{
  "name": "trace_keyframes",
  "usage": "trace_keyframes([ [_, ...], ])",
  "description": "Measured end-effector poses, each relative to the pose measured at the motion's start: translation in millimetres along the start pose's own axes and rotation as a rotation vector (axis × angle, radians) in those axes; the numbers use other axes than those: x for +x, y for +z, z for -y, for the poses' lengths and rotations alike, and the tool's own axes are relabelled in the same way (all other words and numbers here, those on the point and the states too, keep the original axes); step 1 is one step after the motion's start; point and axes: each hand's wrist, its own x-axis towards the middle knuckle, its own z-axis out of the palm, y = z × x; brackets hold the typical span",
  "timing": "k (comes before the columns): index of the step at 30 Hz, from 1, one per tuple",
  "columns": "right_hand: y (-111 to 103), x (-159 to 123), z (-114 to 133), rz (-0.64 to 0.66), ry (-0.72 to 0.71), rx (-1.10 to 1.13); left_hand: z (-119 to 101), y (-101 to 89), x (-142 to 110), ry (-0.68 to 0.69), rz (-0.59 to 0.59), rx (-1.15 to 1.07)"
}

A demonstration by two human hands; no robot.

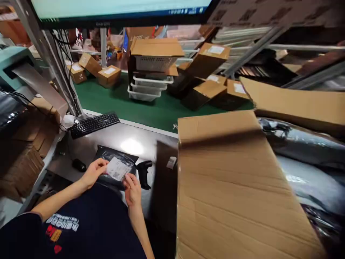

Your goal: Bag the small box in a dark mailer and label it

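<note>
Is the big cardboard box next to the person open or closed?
Open. The big cardboard box has its flaps folded outward, and shiny dark plastic bags show inside it at the right.

The packet (114, 160) is glossy black, and the label (118, 168) on it is white with small dark print and a blurred code patch. The worktop (129, 138) is pale grey with a bright white glare spot. The keyboard (94, 124), the mouse (79, 165) and the scanner (143, 173) are black. The big carton (231, 187) is plain brown cardboard, as are the small boxes (109, 75), which carry white labels. The belt (145, 108) is dark green. The baskets (148, 84) are white. The shirt (88, 230) is navy with white lettering and red and yellow marks. The bags (302, 144) on the right are shiny grey-black
</note>
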Motion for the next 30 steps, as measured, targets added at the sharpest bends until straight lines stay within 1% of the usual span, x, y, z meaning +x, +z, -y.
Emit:
trace_keyframes([
  [2,-10,-8,-13,-0.097,0.063,0.004,32,-15.7,2,-0.112,-0.049,-0.026],
  [3,-15,-10,-19,-0.125,0.064,-0.022,46,-22.5,3,-0.151,-0.075,0.021],
  [5,-23,-9,-29,-0.163,0.012,-0.109,68,-32.3,8,-0.208,-0.133,0.204],
  [8,-23,11,-31,-0.207,-0.124,-0.286,87,-37.2,24,-0.248,-0.174,0.464],
  [10,-19,31,-25,-0.238,-0.182,-0.479,94,-36.5,40,-0.244,-0.174,0.564],
  [12,-14,50,-18,-0.235,-0.189,-0.793,98,-35.0,55,-0.225,-0.171,0.696],
  [14,-9,62,-12,-0.190,-0.160,-1.087,101,-33.7,65,-0.200,-0.163,0.842],
  [16,-5,66,-11,-0.135,-0.141,-1.267,102,-32.8,69,-0.182,-0.146,0.982],
  [18,-3,63,-16,-0.126,-0.161,-1.345,102,-31.7,68,-0.153,-0.115,1.098],
  [20,0,57,-26,-0.122,-0.264,-1.439,102,-30.1,67,-0.094,-0.066,1.173],
  [21,1,54,-32,-0.086,-0.342,-1.483,101,-29.1,68,-0.038,-0.015,1.200],
  [23,4,50,-46,0.073,-0.485,-1.567,104,-27.7,73,0.120,0.151,1.268],
  [24,5,49,-52,0.166,-0.517,-1.602,106,-27.9,75,0.197,0.241,1.314],
  [25,5,49,-57,0.232,-0.514,-1.627,110,-29.0,78,0.259,0.313,1.365],
  [26,4,50,-61,0.255,-0.490,-1.649,115,-31.2,80,0.295,0.349,1.418],
  [27,0,51,-63,0.229,-0.453,-1.667,120,-34.7,80,0.300,0.343,1.467],
  [29,-13,52,-63,0.098,-0.368,-1.672,125,-45.3,77,0.250,0.250,1.533],
  [30,-23,50,-62,0.029,-0.337,-1.652,124,-52.2,75,0.220,0.192,1.558],
])
